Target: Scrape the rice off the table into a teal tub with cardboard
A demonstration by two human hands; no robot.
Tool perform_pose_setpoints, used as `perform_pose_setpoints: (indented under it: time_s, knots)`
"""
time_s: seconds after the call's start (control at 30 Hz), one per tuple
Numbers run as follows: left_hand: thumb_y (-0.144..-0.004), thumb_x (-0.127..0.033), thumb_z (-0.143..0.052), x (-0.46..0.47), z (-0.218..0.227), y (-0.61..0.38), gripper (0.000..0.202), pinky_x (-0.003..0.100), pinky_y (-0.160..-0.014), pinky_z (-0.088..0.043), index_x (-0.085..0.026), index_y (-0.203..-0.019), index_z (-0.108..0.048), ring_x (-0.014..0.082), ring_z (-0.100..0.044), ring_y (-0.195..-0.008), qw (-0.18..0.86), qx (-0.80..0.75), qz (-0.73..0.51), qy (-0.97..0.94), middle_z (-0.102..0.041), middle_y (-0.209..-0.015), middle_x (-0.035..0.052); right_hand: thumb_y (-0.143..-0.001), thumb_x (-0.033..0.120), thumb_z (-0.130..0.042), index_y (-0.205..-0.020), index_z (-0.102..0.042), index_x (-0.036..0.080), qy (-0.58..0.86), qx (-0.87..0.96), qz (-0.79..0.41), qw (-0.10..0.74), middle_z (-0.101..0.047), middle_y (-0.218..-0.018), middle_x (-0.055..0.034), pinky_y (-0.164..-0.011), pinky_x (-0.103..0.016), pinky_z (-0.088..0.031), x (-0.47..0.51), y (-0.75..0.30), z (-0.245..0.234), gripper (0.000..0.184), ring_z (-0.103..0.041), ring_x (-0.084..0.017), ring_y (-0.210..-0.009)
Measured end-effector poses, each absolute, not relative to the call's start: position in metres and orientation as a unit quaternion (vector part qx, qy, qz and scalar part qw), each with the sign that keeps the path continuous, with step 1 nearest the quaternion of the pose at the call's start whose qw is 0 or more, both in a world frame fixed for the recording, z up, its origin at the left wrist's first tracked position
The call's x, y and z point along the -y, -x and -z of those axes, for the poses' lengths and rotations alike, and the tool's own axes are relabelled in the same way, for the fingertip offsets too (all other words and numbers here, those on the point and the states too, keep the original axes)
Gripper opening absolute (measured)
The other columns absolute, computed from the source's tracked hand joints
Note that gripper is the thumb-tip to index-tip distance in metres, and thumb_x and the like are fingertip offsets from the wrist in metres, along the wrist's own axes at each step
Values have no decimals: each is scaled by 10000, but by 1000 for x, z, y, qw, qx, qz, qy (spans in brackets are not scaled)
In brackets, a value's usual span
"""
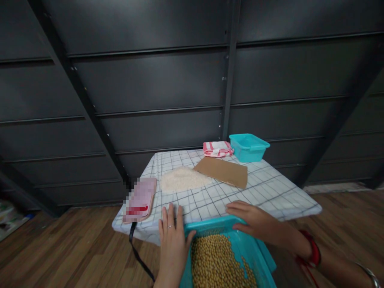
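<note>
My left hand (174,244) lies with its fingers stretched out on the table's front edge, its thumb by the rim of a turquoise plastic basin (265,260). Round yellowish beans (214,260), like soybeans, fill much of that basin, and some blue bottom shows at the right. Across the basin's far right corner reaches my right hand (247,218), fingers extended and thumb apart, nothing visible in it. A pale heap of fine grain (183,179) sits beyond my left hand on the checked cloth. Touching the heap is a flat piece of brown cardboard (225,171).
The table wears a white checked tablecloth (276,196). At its back are a smaller turquoise basin (249,149) and a folded pink-and-white striped cloth (217,149). A pink phone (142,200) with a black strap (136,248) lies at the left edge. Dark wall panels (162,80) rise behind.
</note>
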State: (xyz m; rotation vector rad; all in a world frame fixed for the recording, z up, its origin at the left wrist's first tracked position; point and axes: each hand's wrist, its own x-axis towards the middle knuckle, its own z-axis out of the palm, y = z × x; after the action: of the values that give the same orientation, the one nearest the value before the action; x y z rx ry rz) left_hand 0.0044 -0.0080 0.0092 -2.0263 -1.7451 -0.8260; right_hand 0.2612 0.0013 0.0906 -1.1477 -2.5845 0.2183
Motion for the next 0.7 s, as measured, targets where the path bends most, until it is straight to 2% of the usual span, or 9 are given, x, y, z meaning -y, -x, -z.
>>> perform_pose_setpoints:
  time_s: [0.13, 0.23, 0.37, 0.47, 0.53, 0.6, 0.7]
  knots:
    - [-721, -94, -522, 7, -13, -4, 531, 611, -921, -364, -209, -1236, -457, 376, -259, -1297, 167, 574, 287, 748, -393, -1368, 172, -818, 131, -495, -841, -601, 168, 413, 896, -43, 157, -600, -835, -52, -705, -304, -467, 7, -251, -86, 114, -542, -164, -796]
    - [-712, 7, -447, 7, -20, -2, 488, 605, -901, -394, -226, -1126, -563, 367, -308, -1277, 148, 543, 283, 777, -454, -1324, 153, -832, 77, -426, -709, -567, 173, 378, 915, -40, 134, -585, -749, -32, -667, -280, -445, 4, -247, -91, 210, -522, -143, -724]
    - [-691, 81, -358, 10, -32, 0, 554, 590, -899, -414, -232, -1078, -603, 339, -362, -1250, 123, 517, 264, 805, -502, -1290, 127, -860, 91, -364, -710, -564, 163, 371, 918, -88, 105, -584, -726, -26, -680, -272, -427, 0, -250, -103, 260, -529, -131, -710]
    - [-664, 93, -336, 14, -44, -1, 589, 583, -906, -414, -238, -1064, -614, 319, -381, -1239, 94, 509, 239, 822, -525, -1274, 104, -849, 108, -390, -699, -573, 153, 384, 912, -112, 91, -585, -700, -29, -670, -269, -409, -3, -253, -112, 240, -534, -132, -688]
    - [-649, 97, -310, 15, -54, -3, 611, 538, -933, -414, -224, -1075, -608, 276, -415, -1222, 55, 505, 227, 831, -570, -1225, 92, -835, 117, -411, -660, -569, 153, 393, 907, -123, 84, -585, -678, -26, -657, -264, -396, -6, -254, -120, 238, -526, -128, -653]
    - [-631, 92, -295, 15, -66, -5, 626, 453, -936, -440, -184, -1111, -585, 224, -489, -1165, 0, 508, 220, 833, -613, -1162, 99, -820, 121, -418, -623, -562, 157, 397, 906, -132, 73, -584, -653, -23, -638, -260, -382, -9, -254, -132, 247, -518, -127, -627]
    - [-578, 69, -305, 11, -93, -7, 655, 377, -862, -489, -147, -1139, -565, 200, -616, -980, -93, 524, 200, 823, -644, -1097, 126, -791, 129, -435, -603, -569, 166, 400, 905, -129, 64, -598, -651, -27, -624, -261, -366, -13, -255, -155, 233, -532, -140, -644]
